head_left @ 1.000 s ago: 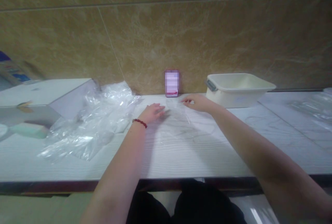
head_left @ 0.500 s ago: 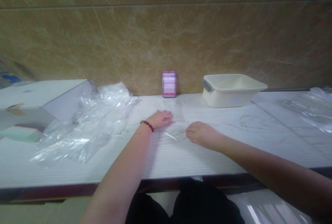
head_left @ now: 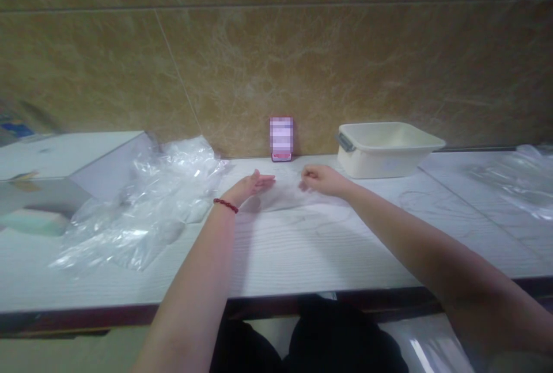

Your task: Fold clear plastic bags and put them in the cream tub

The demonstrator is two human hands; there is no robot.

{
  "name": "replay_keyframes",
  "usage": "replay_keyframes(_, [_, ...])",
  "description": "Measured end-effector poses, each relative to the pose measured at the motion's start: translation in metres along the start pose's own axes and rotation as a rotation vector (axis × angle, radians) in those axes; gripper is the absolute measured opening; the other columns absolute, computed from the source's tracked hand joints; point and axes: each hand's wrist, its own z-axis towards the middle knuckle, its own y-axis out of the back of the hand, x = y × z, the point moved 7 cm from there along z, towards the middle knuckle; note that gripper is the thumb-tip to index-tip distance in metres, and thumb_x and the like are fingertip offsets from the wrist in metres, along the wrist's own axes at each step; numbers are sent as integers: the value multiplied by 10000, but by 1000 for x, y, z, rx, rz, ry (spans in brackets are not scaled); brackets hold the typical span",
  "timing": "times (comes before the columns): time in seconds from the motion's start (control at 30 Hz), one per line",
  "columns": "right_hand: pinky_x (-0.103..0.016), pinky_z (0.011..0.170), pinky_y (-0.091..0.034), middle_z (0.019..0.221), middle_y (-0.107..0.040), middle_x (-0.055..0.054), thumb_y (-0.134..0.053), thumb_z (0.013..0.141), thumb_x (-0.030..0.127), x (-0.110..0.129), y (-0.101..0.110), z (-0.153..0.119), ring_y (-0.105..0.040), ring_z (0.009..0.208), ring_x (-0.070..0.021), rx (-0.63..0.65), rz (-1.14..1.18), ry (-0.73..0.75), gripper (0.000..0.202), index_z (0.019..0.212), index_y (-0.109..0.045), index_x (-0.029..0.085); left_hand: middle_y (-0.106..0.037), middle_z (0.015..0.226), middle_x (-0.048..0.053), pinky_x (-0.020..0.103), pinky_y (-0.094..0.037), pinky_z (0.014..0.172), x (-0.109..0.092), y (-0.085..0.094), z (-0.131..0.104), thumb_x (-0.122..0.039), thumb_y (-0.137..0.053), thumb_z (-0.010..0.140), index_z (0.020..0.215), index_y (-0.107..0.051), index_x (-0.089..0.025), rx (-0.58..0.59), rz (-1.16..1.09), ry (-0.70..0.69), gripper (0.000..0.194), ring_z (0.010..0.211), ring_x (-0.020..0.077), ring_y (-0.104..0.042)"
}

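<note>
Pointing inward, the unfolded left hand (head_left: 254, 185) grips nothing. The right hand (head_left: 323, 180) is curled; its hold I cannot tell.

head-worn view, forward and down onto tabletop (head_left: 298, 258)

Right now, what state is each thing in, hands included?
Left hand: open, fingers extended.
Right hand: fingers curled; hold unclear.
Clear film: between the hands, outline blurred.
Phone: propped up, screen lit.
Cream tub: upright, uncovered.
Plastic heap at left: crumpled.
Plastic sheeting at right: lying loose.
White box: whether open is unclear.
</note>
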Motion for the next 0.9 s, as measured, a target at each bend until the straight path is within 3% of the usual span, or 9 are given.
replay_keyframes(0.13, [-233, 518, -468, 699, -598, -46, -448, 769, 224, -27, 2, 30, -585, 561, -114, -30, 329, -223, 74, 738, -432, 159, -563, 1066, 125, 304, -373, 807, 3, -2, 1, -601, -480, 620, 1015, -569, -138, 26, -17, 26, 615, 975, 214, -510])
replay_keyframes(0.23, [-252, 563, -480, 747, -602, -55, -458, 779, 310, -42, 0, 37, -589, 586, -113, -32, 521, -262, 162, 851, -434, 168, -624, 902, 85, 266, -401, 702, 8, 0, 7, -477, -572, 612, 915, -608, -138, -99, 184, 49, 456, 792, 166, -559])
replay_keyframes(0.37, [-232, 615, -467, 818, -595, -55, -554, 706, 303, -67, -4, 35, -573, 634, -97, 5, 600, -265, 233, 873, -488, 154, -631, 744, 50, 245, -406, 625, 19, 3, 18, -454, -513, 653, 816, -621, -128, -248, 294, 71, 380, 651, 129, -548])
replay_keyframes(0.47, [-193, 588, -437, 715, -589, -31, -585, 648, 228, -82, -3, 36, -539, 606, -86, -25, 419, -275, 151, 757, -552, 128, -618, 657, 40, 243, -390, 588, 16, 5, 20, -449, -500, 650, 724, -631, -127, -366, 508, 53, 356, 619, 141, -537])
replay_keyframes(0.63, [-182, 496, -364, 582, -561, 4, -571, 619, 344, -86, 11, 40, -487, 541, -90, -253, -84, -312, 206, 672, -596, 147, -622, 703, 39, 239, -382, 601, 1, 10, 20, -401, -490, 654, 740, -637, -136, -561, 683, 11, 315, 686, 164, -545])
replay_keyframes(0.73, [-177, 479, -346, 628, -586, -1, -560, 616, 358, -84, 9, 44, -501, 558, -96, -275, -172, -336, 220, 694, -603, 157, -628, 706, 39, 244, -388, 619, 5, 15, 25, -384, -490, 658, 760, -639, -142, -600, 655, 26, 302, 705, 171, -545])
replay_keyframes(0.9, [-169, 514, -352, 667, -608, -8, -548, 608, 232, -85, 5, 54, -529, 613, -100, -269, -270, -349, 115, 676, -609, 163, -643, 797, 37, 244, -401, 649, 20, 28, 36, -374, -512, 657, 850, -639, -171, -625, 478, 13, 307, 750, 166, -554])
